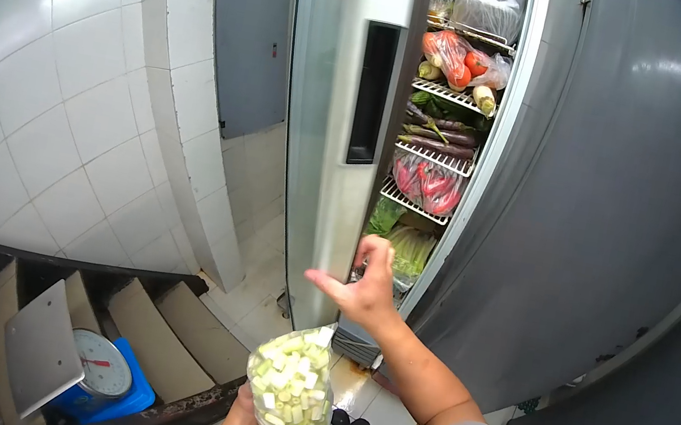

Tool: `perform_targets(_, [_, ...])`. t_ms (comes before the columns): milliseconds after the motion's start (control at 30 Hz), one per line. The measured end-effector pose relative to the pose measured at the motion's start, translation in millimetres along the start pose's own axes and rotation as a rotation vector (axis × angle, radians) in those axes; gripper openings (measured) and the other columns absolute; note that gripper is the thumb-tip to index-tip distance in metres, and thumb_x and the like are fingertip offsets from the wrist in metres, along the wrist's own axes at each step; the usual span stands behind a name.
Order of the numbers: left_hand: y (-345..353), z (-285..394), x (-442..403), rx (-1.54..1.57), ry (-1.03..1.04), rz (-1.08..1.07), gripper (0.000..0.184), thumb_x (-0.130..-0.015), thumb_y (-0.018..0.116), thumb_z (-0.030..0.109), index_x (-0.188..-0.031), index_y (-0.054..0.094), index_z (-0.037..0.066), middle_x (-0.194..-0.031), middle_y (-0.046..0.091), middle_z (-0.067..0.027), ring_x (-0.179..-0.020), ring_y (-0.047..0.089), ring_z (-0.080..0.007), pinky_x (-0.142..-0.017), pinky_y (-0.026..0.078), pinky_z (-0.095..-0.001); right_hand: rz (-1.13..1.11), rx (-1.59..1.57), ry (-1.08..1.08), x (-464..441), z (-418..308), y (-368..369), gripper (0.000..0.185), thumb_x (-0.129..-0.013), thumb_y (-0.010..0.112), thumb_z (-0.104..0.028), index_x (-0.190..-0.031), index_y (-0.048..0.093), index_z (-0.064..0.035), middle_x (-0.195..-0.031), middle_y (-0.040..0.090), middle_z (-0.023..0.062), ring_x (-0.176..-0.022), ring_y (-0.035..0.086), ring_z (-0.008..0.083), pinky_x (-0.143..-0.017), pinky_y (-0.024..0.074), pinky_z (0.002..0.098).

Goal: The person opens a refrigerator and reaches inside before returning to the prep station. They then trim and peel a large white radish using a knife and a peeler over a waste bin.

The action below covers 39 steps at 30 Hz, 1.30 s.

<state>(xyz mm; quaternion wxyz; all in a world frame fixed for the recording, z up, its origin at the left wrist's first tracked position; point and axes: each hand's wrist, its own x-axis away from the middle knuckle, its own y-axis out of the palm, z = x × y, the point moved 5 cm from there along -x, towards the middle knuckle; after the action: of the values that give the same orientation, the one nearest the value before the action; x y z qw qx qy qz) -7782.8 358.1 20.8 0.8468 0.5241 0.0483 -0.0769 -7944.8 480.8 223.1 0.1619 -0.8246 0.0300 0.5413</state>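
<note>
Gripped in the L hand (244, 400), a clear bag (291, 377) of cut pale-green pieces is held up just below the door (334, 220). L fingers are mostly hidden behind it, prob. b/c a soft, loose-filled bag needs support from side & back. Bag looks full, so it has a rounded shape.

R hand (370, 289) is at the door's free edge, above the bag: thumb out across the door's face, fingers curled by the rim. Can't tell if it's closed on the edge or just beside it. Prob. it's the R at the door b/c the L is taken up w/ the bag. Handle (371, 95) is a dark recess higher up the door, set in prob. so nothing sticks out.

Door stands open; right of it, wire shelves (434, 159) show veg laid by kind, likely for quick picking: bagged orange-red veg (451, 61) high up, then eggplants (440, 136), bagged pink-red veg (427, 184), greens (411, 252) low down. Bags likely keep each lot together.

Left of & below the door: scale (101, 364), dial facing up, prob. for easy reading from above, next to dividers (149, 315). Left of the door's upper part: grey box (255, 52), by the tiled wall (59, 54).
</note>
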Motion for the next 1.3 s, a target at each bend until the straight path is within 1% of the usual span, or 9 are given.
perform_targets(100, [-26, -5, 7, -0.041, 0.025, -0.024, 0.09, -0.077, 0.073, 0.043, -0.146, 0.033, 0.003, -0.142, 0.047, -0.0187, -0.126, 0.052, -0.0342, -0.106, 0.043, -0.0505, -0.501, -0.844, 0.344, 28, 22, 16, 0.041, -0.088, 0.068, -0.007, -0.123, 0.045, -0.0059, -0.089, 0.058, 0.0033, -0.086, 0.058, 0.0111, -0.083, 0.0464, 0.0296])
perform_targets(267, [-12, 17, 20, -0.132, 0.058, 0.092, 0.085, -0.073, 0.077, 0.018, -0.144, 0.035, 0.0, -0.137, 0.052, -0.0172, -0.122, 0.055, -0.0286, -0.105, 0.044, -0.0413, -1.016, -0.893, 0.615, 127, 53, -15, 0.051, -0.093, 0.06, -0.013, -0.139, 0.039, -0.0068, -0.104, 0.066, 0.0098, -0.094, 0.063, 0.0139, -0.087, 0.0488, 0.0314])
perform_targets(367, [0, 25, -9, -0.42, 0.131, 0.498, 0.066, -0.081, 0.071, 0.003, -0.139, 0.038, 0.0, -0.127, 0.057, -0.015, -0.115, 0.058, -0.0248, -0.099, 0.048, -0.0368, -1.059, -0.92, 0.749, 181, 44, -11, 0.1, -0.088, 0.066, -0.014, -0.154, -0.01, -0.0157, -0.138, 0.047, 0.0221, -0.115, 0.059, 0.0243, -0.094, 0.0478, 0.0369])
perform_targets(467, [20, 28, -54, -0.809, 0.266, 0.635, 0.073, -0.082, 0.076, 0.011, -0.141, 0.034, -0.001, -0.131, 0.054, -0.0181, -0.118, 0.057, -0.0265, -0.098, 0.049, -0.0396, -0.825, -0.918, 0.494, 178, 60, 20, 0.116, -0.083, 0.074, -0.024, -0.151, -0.018, -0.009, -0.153, 0.026, 0.0223, -0.14, 0.03, 0.0268, -0.112, 0.0304, 0.0387])
perform_targets(633, [142, 65, -90, -1.098, 0.566, 0.167, 0.077, -0.076, 0.08, 0.013, -0.14, 0.039, -0.002, -0.14, 0.044, -0.024, -0.127, 0.048, -0.0323, -0.099, 0.047, -0.0445, -0.457, -1.783, 1.08, 93, 114, 55, 0.08, -0.086, 0.061, -0.044, -0.148, 0.029, -0.0045, -0.144, 0.044, 0.0159, -0.129, 0.048, 0.0299, -0.107, 0.0408, 0.046])
perform_targets(800, [231, 129, -85, -2.412, 1.571, 0.497, 0.082, -0.068, 0.078, 0.015, -0.141, 0.042, 0.002, -0.15, 0.029, -0.0274, -0.134, 0.034, -0.0452, -0.11, 0.026, -0.0547, -0.189, -1.612, 0.875, -103, 145, 60, 0.055, -0.098, 0.042, -0.041, -0.14, 0.042, -0.0058, -0.134, 0.055, 0.0122, -0.12, 0.056, 0.0259, -0.102, 0.0459, 0.0432])
perform_targets(1067, [198, 149, -116, -2.532, 1.663, 0.881, 0.065, -0.074, 0.069, 0.003, -0.135, 0.048, 0.006, -0.15, 0.025, -0.0297, -0.138, 0.025, -0.0481, -0.11, 0.026, -0.057, -0.047, -1.171, 0.77, -382, 300, 180, 0.078, -0.09, 0.056, -0.057, -0.137, 0.036, 0.0019, -0.131, 0.053, 0.0218, -0.111, 0.061, 0.0356, -0.091, 0.0521, 0.0455])
perform_targets(1167, [188, 144, -117, -2.495, 1.637, 0.912, 0.051, -0.076, 0.065, -0.002, -0.126, 0.059, 0.005, -0.153, 0.021, -0.0285, -0.142, 0.019, -0.0493, -0.113, 0.022, -0.0568, 0.011, -0.024, 0.434, -377, 250, 132, 0.092, -0.079, 0.063, -0.058, -0.14, 0.031, 0.0029, -0.141, 0.039, 0.0307, -0.133, 0.038, 0.0438, -0.106, 0.0367, 0.0491])
perform_targets(1300, [185, 138, -121, -2.503, 1.637, 0.966, 0.041, -0.078, 0.064, -0.004, -0.118, 0.066, 0.006, -0.154, 0.02, -0.0288, -0.143, 0.018, -0.0476, -0.114, 0.02, -0.0556, -0.321, 0.511, -0.148, -357, 249, 180, 0.053, -0.093, 0.049, -0.047, -0.144, 0.04, -0.0346, -0.155, 0.027, 0.0179, -0.132, 0.042, 0.0437, -0.107, 0.0308, 0.0603])
